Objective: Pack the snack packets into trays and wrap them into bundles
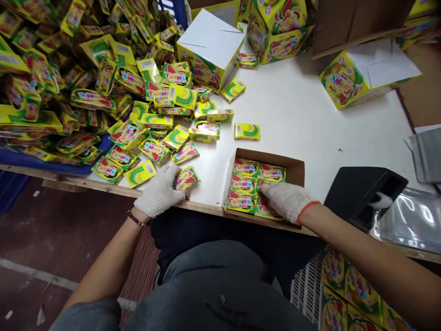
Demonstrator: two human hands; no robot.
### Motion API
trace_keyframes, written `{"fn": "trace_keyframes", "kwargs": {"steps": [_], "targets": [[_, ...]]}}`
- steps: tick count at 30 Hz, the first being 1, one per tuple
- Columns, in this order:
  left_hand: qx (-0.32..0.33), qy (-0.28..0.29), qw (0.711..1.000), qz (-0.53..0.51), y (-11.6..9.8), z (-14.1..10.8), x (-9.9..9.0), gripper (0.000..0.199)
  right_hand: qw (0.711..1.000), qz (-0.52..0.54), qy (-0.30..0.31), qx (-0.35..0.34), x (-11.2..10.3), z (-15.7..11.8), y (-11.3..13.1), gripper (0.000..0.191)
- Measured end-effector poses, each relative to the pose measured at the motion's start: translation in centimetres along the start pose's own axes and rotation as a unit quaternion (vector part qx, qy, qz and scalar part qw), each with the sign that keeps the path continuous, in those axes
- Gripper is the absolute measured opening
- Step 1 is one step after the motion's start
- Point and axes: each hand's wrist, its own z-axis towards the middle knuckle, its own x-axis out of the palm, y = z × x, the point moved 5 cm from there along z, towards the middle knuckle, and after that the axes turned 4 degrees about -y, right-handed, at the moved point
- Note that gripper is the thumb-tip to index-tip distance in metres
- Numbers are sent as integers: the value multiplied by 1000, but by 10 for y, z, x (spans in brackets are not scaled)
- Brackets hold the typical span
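Observation:
My left hand, in a white knit glove, grips a small yellow-green candy box printed with watermelon at the table's front edge. My right hand, gloved in white with an orange cuff, reaches into an open brown carton. Its fingers lie over the small boxes packed there in two columns, "TWINS" print facing up. Part of the right column is hidden under that hand. A bare strip shows along the carton's right side. Several loose small boxes lie beside and beyond my left hand.
A large heap of small boxes fills the left, over a blue crate. Bigger display cartons stand at the back, another display carton at right. A black holder and clear plastic sit right. Packed cartons lie below.

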Motion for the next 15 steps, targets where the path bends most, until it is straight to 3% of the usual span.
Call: {"fn": "trace_keyframes", "kwargs": {"steps": [5,9,13,15], "targets": [[40,-87,968,-230,-39,6,-22,53,999,3,32,16,2,-8,3,22],[87,-67,942,-318,-80,11,-30,51,999,3,41,2,10,-7,3,26],[99,-101,938,-318,-107,12,-16,54,994,106,-18,-3,4,-13,-4,22],[100,-150,932,-315,-119,9,-6,55,958,264,-106,-44,-8,-20,-2,22]]}}
